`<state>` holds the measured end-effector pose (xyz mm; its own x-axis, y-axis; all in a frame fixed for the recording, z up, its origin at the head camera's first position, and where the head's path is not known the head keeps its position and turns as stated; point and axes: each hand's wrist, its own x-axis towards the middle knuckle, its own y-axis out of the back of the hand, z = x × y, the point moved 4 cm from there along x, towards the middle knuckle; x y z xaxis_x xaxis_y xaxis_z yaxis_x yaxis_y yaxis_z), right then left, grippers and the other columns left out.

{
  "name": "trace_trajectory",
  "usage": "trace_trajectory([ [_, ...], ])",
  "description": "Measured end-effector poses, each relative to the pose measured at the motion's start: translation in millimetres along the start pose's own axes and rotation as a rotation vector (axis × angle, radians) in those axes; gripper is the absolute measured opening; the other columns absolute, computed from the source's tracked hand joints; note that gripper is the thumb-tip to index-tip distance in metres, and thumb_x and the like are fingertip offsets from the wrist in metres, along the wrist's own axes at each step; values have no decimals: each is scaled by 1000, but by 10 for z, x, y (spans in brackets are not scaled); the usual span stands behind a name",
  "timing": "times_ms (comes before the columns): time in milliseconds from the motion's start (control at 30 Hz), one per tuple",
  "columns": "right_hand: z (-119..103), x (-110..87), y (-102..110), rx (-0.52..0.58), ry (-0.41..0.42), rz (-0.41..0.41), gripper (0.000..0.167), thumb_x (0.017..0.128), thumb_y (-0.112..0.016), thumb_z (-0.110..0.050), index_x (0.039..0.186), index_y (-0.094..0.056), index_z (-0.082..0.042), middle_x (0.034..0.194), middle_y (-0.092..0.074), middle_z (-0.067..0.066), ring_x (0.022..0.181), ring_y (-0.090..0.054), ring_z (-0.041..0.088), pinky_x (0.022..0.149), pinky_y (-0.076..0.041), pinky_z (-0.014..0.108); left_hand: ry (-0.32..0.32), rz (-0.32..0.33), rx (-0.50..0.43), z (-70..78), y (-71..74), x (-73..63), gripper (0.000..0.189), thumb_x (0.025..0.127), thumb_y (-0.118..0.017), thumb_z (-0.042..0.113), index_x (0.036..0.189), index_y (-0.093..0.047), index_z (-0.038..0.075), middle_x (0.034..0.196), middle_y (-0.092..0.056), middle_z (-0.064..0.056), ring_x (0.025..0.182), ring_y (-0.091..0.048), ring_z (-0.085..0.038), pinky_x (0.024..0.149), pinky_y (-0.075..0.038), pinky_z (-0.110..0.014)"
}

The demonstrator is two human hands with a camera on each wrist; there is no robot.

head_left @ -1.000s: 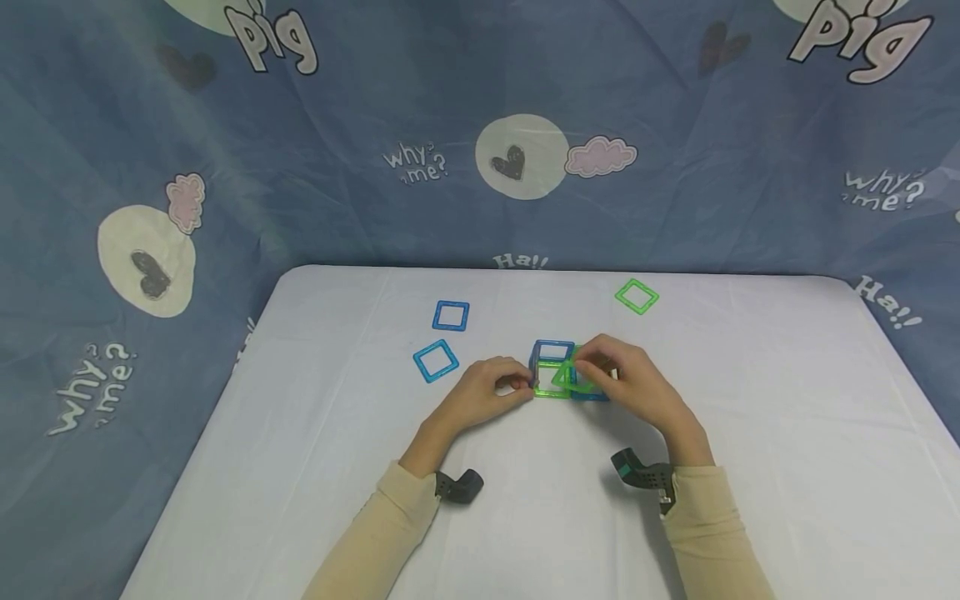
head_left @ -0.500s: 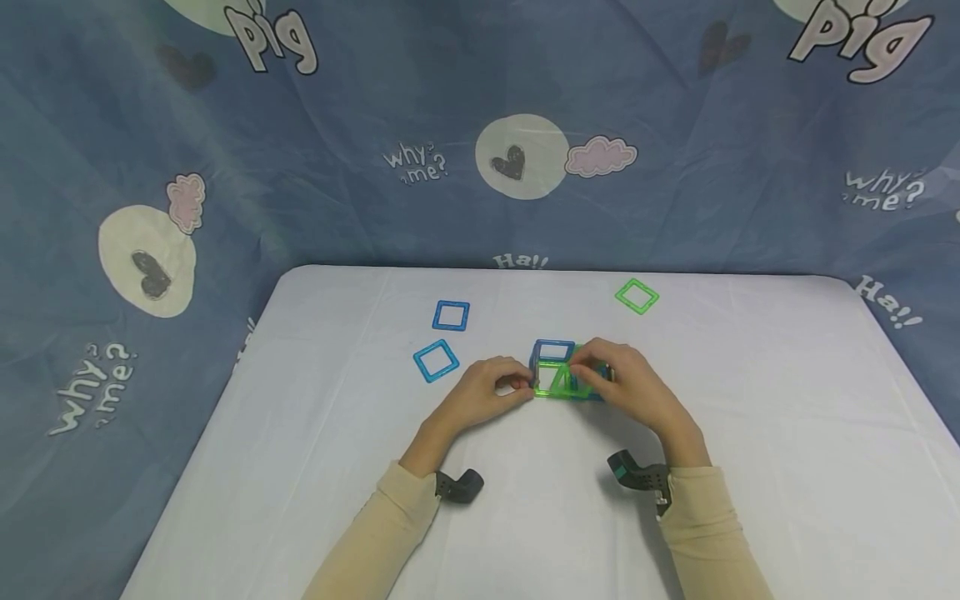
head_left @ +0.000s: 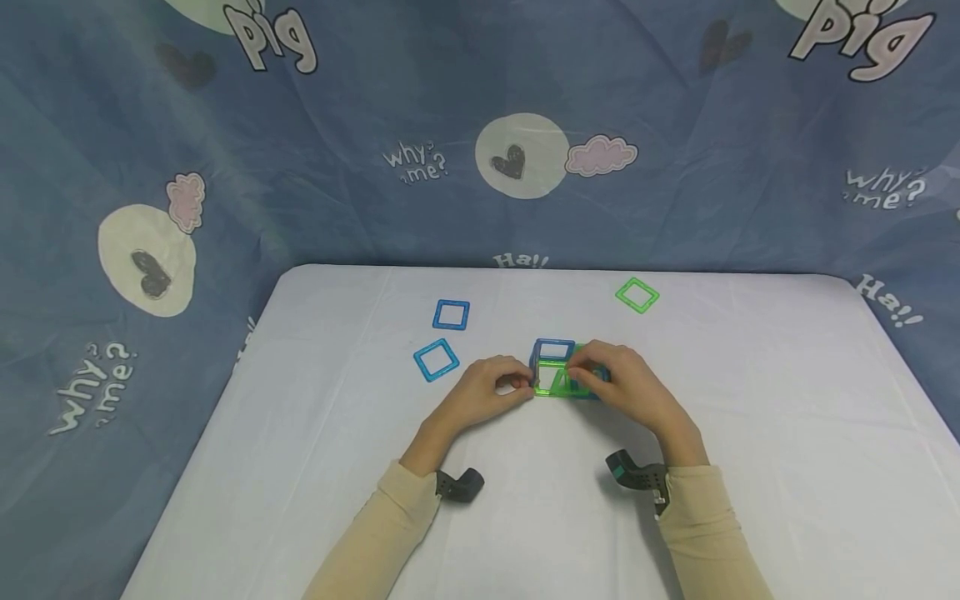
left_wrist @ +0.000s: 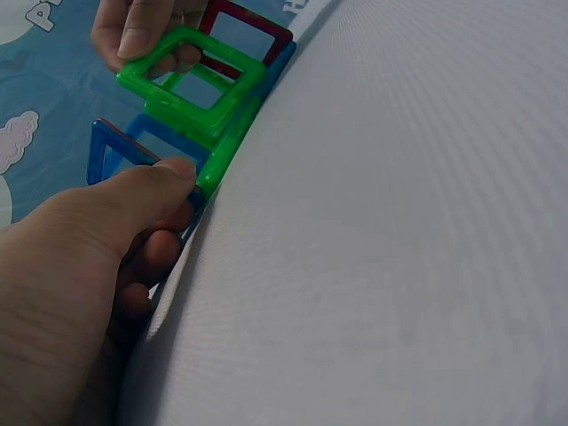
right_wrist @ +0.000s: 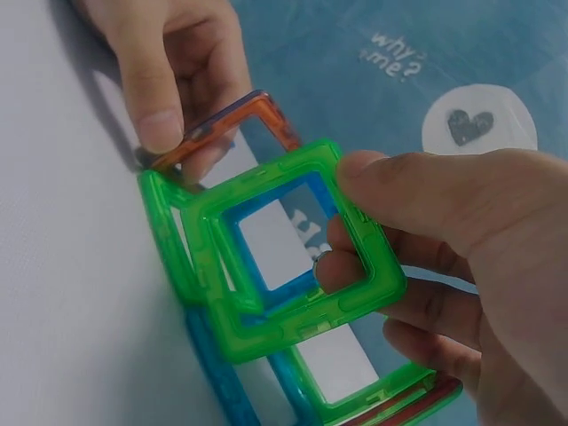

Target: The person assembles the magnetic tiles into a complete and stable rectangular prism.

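My right hand (head_left: 633, 387) pinches a green square magnetic tile (right_wrist: 311, 328) by one edge, thumb on top and fingers beneath. The tile is tilted over a low row of joined magnetic tiles, which includes a blue tile (head_left: 555, 341) at the back and a green tile (head_left: 553, 395) in front. My left hand (head_left: 491, 392) pinches an upright tile at the row's left end; this end tile (right_wrist: 235, 115) looks orange in the right wrist view and blue in the left wrist view. A dark red tile (left_wrist: 271, 28) stands at the far end. Fingers hide part of the row.
Two loose blue square tiles (head_left: 452, 315) lie left of the row, and a loose green square tile (head_left: 637, 296) lies behind it to the right. White cloth (head_left: 300, 500) covers the table. A blue printed curtain (head_left: 420, 75) hangs behind and at the sides.
My right hand has moved slightly left with the green tile, bringing it over the front of the row. My left hand has stayed at the left end.
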<state>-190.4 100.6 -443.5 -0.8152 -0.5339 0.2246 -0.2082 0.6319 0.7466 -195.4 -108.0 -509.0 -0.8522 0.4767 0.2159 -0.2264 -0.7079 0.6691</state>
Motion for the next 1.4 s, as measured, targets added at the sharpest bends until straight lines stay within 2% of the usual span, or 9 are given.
trace_trajectory([
  [400,23,13,-33,-14,17,1,9,88,-67,-17,97,-66,-17,89,-67,-9,84,-62,8,81,-50,37,3,0,2,19,8,-6,21,85,-71,26,105,-68,19,91,-65,11,84,-57,-1,84,-51,-21],
  [633,26,20,-52,-31,22,2,7,88,-67,-19,95,-66,-19,86,-68,-10,81,-63,7,92,-43,43,6,0,7,41,17,-4,21,85,-71,26,105,-68,19,91,-65,10,84,-57,-2,84,-51,-22],
  [767,29,22,-63,-27,12,1,6,87,-67,-19,94,-66,-18,85,-69,-7,80,-62,7,94,-42,44,12,-1,9,41,17,-7,21,85,-71,26,105,-68,19,91,-65,10,84,-57,-2,84,-51,-21],
  [1167,-2,40,-78,-40,9,10,6,86,-68,-18,93,-69,-16,84,-72,-4,80,-64,10,92,-42,46,10,0,-4,25,12,-8,20,85,-71,25,104,-69,20,90,-65,11,83,-57,-1,84,-51,-20],
  [1400,-11,54,-86,-39,30,25,5,86,-69,-17,91,-69,-15,82,-71,-6,78,-64,8,85,-48,40,-1,1,9,36,10,-5,21,85,-70,25,105,-68,19,91,-65,9,84,-57,-2,84,-51,-21],
])
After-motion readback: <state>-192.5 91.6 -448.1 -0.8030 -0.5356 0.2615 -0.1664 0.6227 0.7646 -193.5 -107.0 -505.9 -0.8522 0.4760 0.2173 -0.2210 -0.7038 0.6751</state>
